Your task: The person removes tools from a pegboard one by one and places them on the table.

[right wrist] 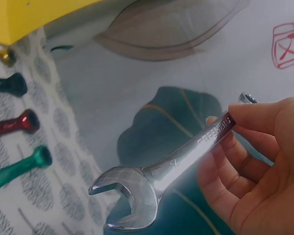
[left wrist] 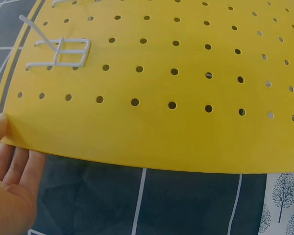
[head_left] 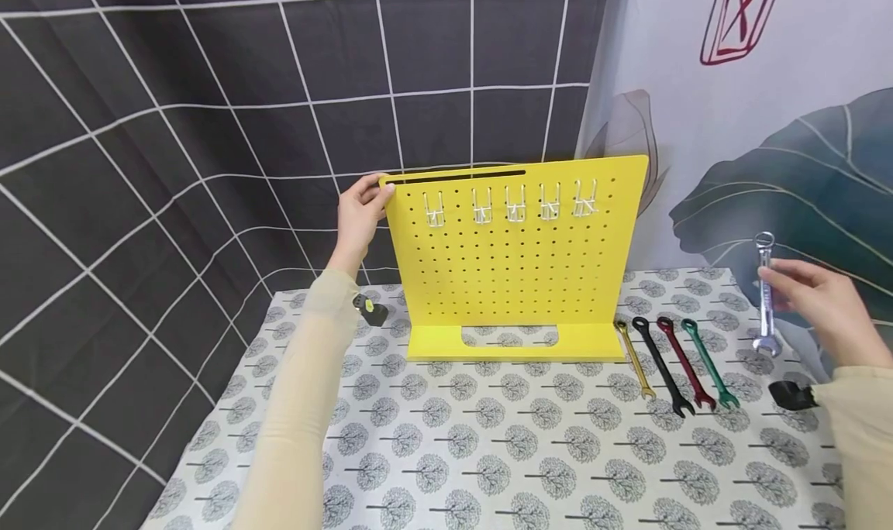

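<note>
At its upper left corner, a yellow pegboard (head_left: 509, 266) is pinched by my left hand (head_left: 360, 220), thumb on the front and fingers behind. White wire hooks (head_left: 515, 204) hang in a row near the board's top. My right hand (head_left: 819, 301) holds a silver combination wrench (right wrist: 171, 169) between thumb and fingers, raised at the right. The wrench's open end points down in the head view, its ring end up. On the table lie a gold wrench (head_left: 635, 361), a black wrench (head_left: 663, 366), a red wrench (head_left: 686, 363) and a green wrench (head_left: 709, 363), side by side, right of the board.
A tree-patterned cloth (head_left: 446, 445) covers the table. Behind the board hangs a dark curtain (head_left: 335, 73) with white grid lines. At the right back is a pale leaf-print curtain (head_left: 649, 42). The board's base (head_left: 436, 344) rests on the cloth.
</note>
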A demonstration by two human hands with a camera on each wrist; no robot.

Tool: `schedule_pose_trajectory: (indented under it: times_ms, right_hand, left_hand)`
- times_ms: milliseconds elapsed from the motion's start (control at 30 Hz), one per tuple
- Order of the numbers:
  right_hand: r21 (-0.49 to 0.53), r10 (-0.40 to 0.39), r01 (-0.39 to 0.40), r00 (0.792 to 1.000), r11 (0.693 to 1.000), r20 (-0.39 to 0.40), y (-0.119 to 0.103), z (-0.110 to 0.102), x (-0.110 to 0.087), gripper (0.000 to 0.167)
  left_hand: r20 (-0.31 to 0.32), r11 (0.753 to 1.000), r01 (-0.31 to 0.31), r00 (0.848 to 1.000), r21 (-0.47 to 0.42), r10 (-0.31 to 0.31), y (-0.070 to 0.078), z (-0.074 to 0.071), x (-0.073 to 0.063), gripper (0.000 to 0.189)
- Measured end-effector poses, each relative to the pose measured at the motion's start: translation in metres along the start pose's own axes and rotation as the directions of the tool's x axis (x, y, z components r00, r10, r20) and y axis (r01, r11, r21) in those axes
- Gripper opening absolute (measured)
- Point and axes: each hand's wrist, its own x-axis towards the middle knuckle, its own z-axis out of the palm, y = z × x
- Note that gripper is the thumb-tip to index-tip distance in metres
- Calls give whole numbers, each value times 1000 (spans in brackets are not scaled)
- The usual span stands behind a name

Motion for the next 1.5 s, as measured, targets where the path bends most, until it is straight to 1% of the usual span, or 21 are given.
schedule_pose_trajectory:
  times_ms: [33,167,200,467,800,1200,1267,1500]
  right_hand:
    - [-1,6,-6,1000,1000,5,4,1,0,41]
    - [-50,49,-48,999,998,22,16,3,-3,74]
    - [-62,59,-57,998,996,25,18,4,-4,77]
    - [-85,94,-90,994,992,49,39,8,-6,75]
    - [-121,83,-72,992,990,91,61,12,-6,68]
    - [-161,67,-46,989,986,130,70,16,-8,67]
    - [-171,71,-48,989,984,131,71,17,-8,67]
    - [-193,102,-76,986,978,132,75,21,-9,69]
  left_hand:
    - [1,1000,-1,1000,5,1,0,0,0,33]
    - [0,1000,2,1000,6,-2,2,1,1,33]
    - [2,1000,2,1000,5,-2,2,1,1,33]
    - [8,1000,-4,1000,2,4,3,2,0,33]
    - [10,1000,-9,1000,-4,9,4,5,0,33]
    - [5,1000,-11,1000,-9,11,5,5,-1,33]
    - [5,1000,-8,1000,-11,8,4,6,-1,32]
    - [7,1000,-25,1000,-15,25,2,7,0,33]
